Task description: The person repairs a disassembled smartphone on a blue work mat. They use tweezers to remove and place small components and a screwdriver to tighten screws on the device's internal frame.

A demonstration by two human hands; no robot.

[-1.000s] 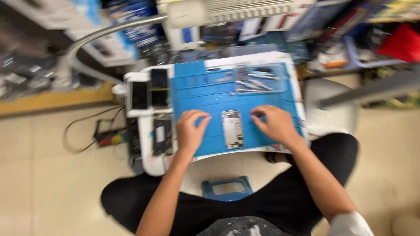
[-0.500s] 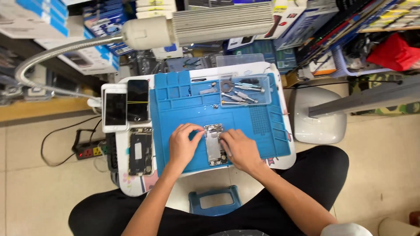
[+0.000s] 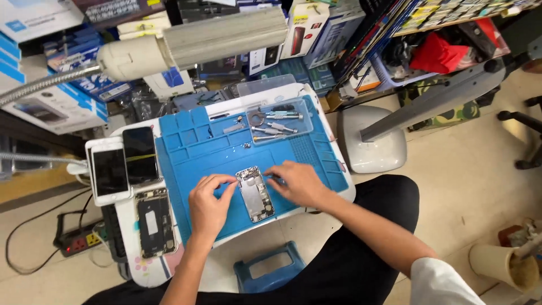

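Opened phone chassis [image 3: 256,194], internals exposed, lying near the front edge of a blue work mat [image 3: 195,152] on a small white table [image 3: 333,144]. Left hand [image 3: 208,208] rests beside it, fingers loosely curled, fingertips touching its left edge. Right hand [image 3: 299,182] lies at its upper right, pinching something too small to identify. Clear tool tray [image 3: 274,121] sits behind; two intact phones [image 3: 124,166] lie left.

Opened phone chassis [image 3: 256,194] lies on work mat [image 3: 192,155], between left hand [image 3: 208,206] and right hand [image 3: 298,182]. Clear tool tray [image 3: 279,121] sits behind it. Three phones [image 3: 125,164] lie left of mat.
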